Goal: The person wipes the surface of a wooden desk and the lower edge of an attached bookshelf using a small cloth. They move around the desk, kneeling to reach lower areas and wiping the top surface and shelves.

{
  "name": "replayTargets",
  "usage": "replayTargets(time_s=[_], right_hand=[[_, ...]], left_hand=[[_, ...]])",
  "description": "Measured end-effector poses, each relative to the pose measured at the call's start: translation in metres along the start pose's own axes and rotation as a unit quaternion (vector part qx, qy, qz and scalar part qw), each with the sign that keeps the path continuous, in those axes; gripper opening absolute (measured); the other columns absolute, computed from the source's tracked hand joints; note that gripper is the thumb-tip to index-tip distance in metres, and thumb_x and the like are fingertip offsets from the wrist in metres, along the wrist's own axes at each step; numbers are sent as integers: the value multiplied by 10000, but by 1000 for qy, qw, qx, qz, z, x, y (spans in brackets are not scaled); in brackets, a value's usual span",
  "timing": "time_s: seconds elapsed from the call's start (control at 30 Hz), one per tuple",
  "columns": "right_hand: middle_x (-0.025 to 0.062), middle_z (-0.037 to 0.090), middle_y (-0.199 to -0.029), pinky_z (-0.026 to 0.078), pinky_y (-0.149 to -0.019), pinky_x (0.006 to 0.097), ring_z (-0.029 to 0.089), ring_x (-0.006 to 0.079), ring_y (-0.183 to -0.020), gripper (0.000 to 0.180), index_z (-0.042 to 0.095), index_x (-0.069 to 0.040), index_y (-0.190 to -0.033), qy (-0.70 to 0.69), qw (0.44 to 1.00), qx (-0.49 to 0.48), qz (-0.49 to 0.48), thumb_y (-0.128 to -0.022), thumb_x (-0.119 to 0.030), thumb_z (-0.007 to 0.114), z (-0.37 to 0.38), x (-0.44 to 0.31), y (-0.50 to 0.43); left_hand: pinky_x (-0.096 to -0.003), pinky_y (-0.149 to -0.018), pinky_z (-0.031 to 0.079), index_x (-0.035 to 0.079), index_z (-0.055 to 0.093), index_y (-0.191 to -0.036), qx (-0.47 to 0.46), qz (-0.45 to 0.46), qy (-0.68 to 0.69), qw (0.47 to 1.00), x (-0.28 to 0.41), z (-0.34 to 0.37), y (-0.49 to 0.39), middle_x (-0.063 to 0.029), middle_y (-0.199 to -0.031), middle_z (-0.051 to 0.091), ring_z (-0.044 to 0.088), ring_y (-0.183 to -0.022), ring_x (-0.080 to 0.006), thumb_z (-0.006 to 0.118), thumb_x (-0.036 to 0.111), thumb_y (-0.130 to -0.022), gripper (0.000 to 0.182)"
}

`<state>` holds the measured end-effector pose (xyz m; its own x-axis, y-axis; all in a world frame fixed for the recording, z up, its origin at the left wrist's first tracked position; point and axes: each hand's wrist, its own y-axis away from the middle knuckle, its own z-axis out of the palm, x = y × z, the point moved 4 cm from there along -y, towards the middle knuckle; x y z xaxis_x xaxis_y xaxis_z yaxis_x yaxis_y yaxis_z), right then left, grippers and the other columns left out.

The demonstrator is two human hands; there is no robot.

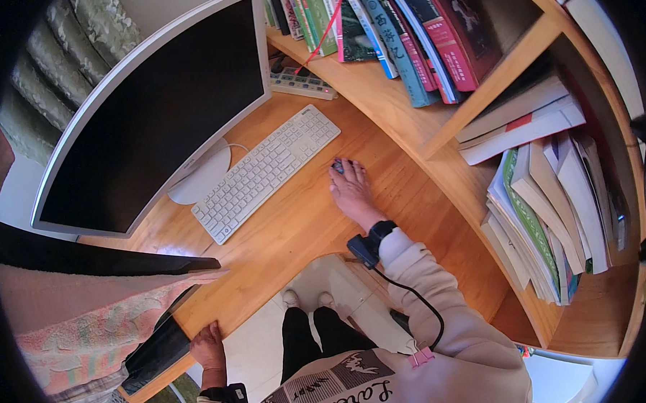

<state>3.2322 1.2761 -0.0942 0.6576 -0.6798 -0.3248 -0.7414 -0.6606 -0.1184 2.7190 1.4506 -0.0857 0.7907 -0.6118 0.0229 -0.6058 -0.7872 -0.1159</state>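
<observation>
My right hand [350,190] lies over a small dark computer mouse [339,166] on the wooden desk [281,241]; palm and fingers cover most of the mouse. Left of that hand stretches a white keyboard [270,171], lying at a slant. Down at the desk's front edge, my left hand [207,346] touches the wood beside a black panel [159,346]. Its fingers are close together and partly hidden, so its grip is unclear. Behind the keyboard stands a monitor [157,117] with a dark screen and a silver frame, on a round white base [203,174].
Wooden shelves [428,137] with rows of books [402,41] curve along the right. A power strip [301,83] sits behind the keyboard. Fabric [90,325] drapes over a black object [103,254] at left. A cable [421,294] runs from my right wrist device [364,249].
</observation>
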Motion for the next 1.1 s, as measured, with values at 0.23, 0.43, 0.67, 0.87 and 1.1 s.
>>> replayTargets(time_s=[0.23,0.43,0.67,0.87,1.1], right_hand=[[183,431,-1471,355,-1103,491,391,420,-1350,461,564,-116,-1345,-79,972,76,205,-914,-281,555,-63,148,93],[283,535,-1345,406,-1031,465,521,392,-1242,466,532,15,-1317,-14,939,166,301,-1024,-321,398,-89,268,218],[283,540,-1326,423,-1011,489,531,413,-1218,432,520,-15,-1327,71,919,77,379,-1020,-302,420,-47,285,150],[226,350,-1525,257,-1145,535,326,446,-1384,465,479,-104,-1419,-80,957,45,276,-984,-266,482,-39,150,8],[180,319,-1568,198,-1182,542,267,461,-1423,501,470,-124,-1451,109,989,-15,94,-979,-290,488,-2,45,-64]], left_hand=[[-490,-628,513,80,703,-791,-43,-12,14,999,-2,4,0,-169,-757,688,656,-685,-383,542,393,-983,400],[-473,-590,511,88,659,-747,-14,-1,-4,1000,1,1,0,-150,-710,666,636,-623,-363,562,387,-970,385],[-464,-588,522,100,680,-762,-5,7,-25,1000,0,2,1,-150,-691,665,649,-620,-353,569,395,-969,377],[-448,-576,520,107,650,-703,21,-4,-28,999,4,0,-1,-137,-655,651,643,-598,-335,612,400,-942,380],[-428,-556,513,115,617,-662,38,3,-41,998,10,-7,-3,-125,-595,614,629,-556,-313,625,410,-933,401]])
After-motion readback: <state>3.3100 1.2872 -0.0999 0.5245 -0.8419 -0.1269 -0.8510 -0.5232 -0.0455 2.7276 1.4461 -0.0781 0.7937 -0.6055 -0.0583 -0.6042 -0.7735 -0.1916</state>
